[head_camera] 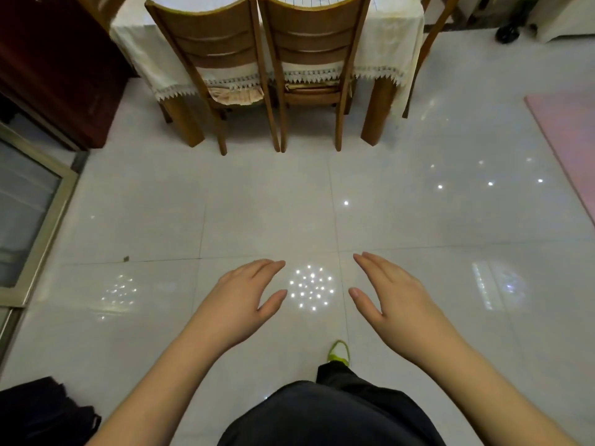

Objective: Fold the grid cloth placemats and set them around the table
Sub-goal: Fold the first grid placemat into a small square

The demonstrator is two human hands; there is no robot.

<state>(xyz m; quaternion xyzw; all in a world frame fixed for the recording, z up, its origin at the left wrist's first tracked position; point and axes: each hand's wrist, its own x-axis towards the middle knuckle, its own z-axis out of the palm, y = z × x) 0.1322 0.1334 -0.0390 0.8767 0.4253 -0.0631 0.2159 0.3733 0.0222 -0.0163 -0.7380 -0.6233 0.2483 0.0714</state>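
Left hand (248,292) and right hand (391,292) hover flat over the glossy grey tiled floor (161,220), each grip released, well apart from the cream lace-edged cloth-covered counter (386,43) behind two brown wooden chairs (309,59).

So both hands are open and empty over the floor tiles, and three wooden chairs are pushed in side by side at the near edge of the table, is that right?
Not quite: the head view shows two chairs side by side there, one beside the other. The rest holds: left hand and right hand are open and empty over the floor tiles.

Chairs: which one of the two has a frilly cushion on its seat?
The left chair. A ruffled pinkish cushion hangs over its seat edge; the right chair shows only a flat seat without frills.
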